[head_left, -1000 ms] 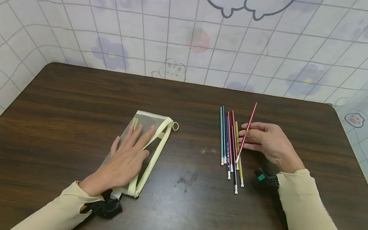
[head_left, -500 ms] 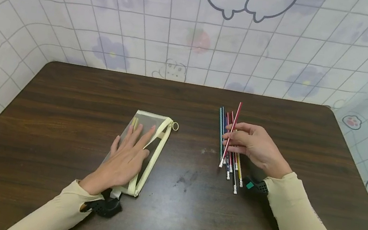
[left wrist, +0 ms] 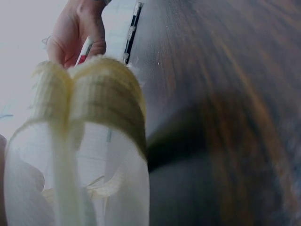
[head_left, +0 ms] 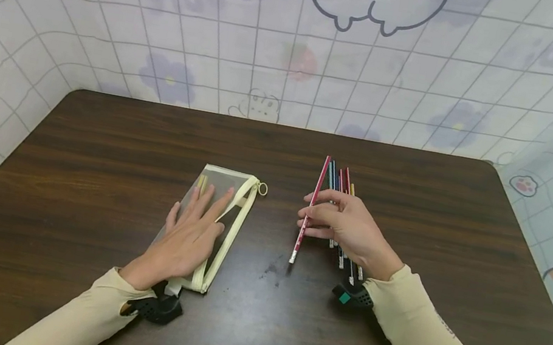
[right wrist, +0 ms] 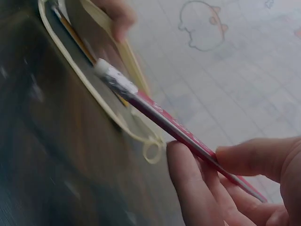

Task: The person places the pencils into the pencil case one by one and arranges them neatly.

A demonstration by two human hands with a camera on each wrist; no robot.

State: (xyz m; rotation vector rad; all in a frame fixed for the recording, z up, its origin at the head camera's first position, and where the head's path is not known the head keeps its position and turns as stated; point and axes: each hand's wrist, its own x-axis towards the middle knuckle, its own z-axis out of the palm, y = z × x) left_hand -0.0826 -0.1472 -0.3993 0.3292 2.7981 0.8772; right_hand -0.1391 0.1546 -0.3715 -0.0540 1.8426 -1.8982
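My left hand [head_left: 187, 240] lies with straight fingers on a see-through mesh pencil pouch [head_left: 231, 238] with pale yellow zip edges. Its zipped side gapes, and a yellow pencil [right wrist: 77, 40] shows inside in the right wrist view. Between thumb and fingers, my right hand [head_left: 357, 233] pinches a red pencil [head_left: 317, 189], held slanted with its white eraser end toward me. In the right wrist view, that eraser end overlaps the pouch's opening. Behind and under my right hand, a loose bunch of pencils [head_left: 347, 180] in blue, red and yellow lies partly hidden.
Dark wooden table [head_left: 105, 167] stretches out on all sides of the pouch. A white cloth with a grid and cartoon prints [head_left: 271, 42] hangs behind and beside it. A yellow ring pull [head_left: 263, 189] sticks out from the pouch's far corner.
My right hand has carried the red pencil leftward and a little nearer, from over the bunch toward the pouch. My left hand stays put on the pouch.
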